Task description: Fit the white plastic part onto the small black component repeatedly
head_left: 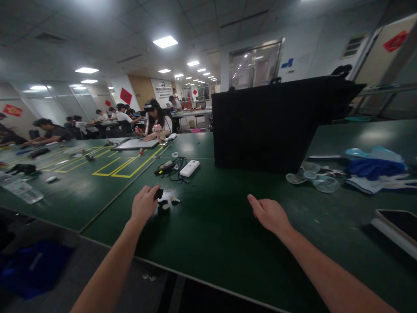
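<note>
My left hand (pixel 144 205) is closed on a small black object (pixel 158 194), mostly covered by the fingers, so its kind does not show. Just beside it on the green table lies a small heap of white and clear scraps (pixel 169 198), with a round white piece (pixel 166 207) at its near side. My right hand (pixel 269 214) is over the table to the right, its fingers curled in and the thumb lying along the top. Nothing sticks out of it. Behind both hands are a white device (pixel 189 168) and a coiled black cable (pixel 176 167).
A large black box-like screen (pixel 260 126) stands beyond my right hand. Clear plastic goggle-like cups (pixel 325 183), blue gloves (pixel 376 167) and a white-edged tablet-like device (pixel 395 230) lie to the right. A co-worker (pixel 156 119) sits across the table, others farther back.
</note>
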### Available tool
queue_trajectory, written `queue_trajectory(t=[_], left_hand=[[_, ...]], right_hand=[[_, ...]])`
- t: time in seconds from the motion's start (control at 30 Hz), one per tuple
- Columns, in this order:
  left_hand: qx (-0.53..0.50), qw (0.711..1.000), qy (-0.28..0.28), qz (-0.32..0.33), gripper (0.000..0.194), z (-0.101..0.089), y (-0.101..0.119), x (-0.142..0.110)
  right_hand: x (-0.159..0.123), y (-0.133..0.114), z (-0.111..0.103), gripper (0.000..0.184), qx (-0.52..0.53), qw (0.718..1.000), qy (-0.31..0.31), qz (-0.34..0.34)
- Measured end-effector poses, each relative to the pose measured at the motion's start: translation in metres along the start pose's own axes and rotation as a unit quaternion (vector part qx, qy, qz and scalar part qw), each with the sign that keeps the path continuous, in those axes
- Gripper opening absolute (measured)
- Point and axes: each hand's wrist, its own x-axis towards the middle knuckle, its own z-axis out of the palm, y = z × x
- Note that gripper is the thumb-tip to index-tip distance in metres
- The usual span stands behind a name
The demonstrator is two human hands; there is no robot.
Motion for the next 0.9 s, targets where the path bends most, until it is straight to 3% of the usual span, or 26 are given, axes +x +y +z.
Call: queue_trajectory(t=[0.13, 0.27, 0.43, 0.63, 0.77, 0.9], left_hand=[[-0.162, 0.970, 0.061, -0.169, 0.047, 0.019, -0.008, 0.002], [-0.345, 0.912, 0.050, -0.215, 0.044, 0.038, 0.017, 0.008], [-0.419, 0.893, -0.041, -0.156, 0.041, 0.048, 0.075, 0.022], [-0.316, 0.935, -0.156, -0.025, 0.051, 0.044, 0.173, 0.020], [-0.307, 0.935, -0.160, 0.075, 0.044, 0.037, 0.251, 0.000], [-0.338, 0.920, -0.164, 0.109, 0.044, 0.034, 0.307, -0.018]], right_hand=[[-0.001, -0.001, 0.000, 0.072, 0.004, 1.000, -0.005, 0.001], [-0.001, -0.003, 0.000, 0.074, -0.009, 1.000, -0.006, -0.010], [-0.002, -0.005, -0.001, 0.074, -0.017, 1.000, 0.002, -0.016], [-0.003, -0.005, -0.005, 0.073, 0.013, 1.000, 0.021, -0.008], [0.002, -0.001, -0.004, 0.077, 0.071, 0.996, 0.046, 0.015], [0.011, 0.006, -0.002, 0.083, 0.133, 0.987, 0.079, 0.040]])
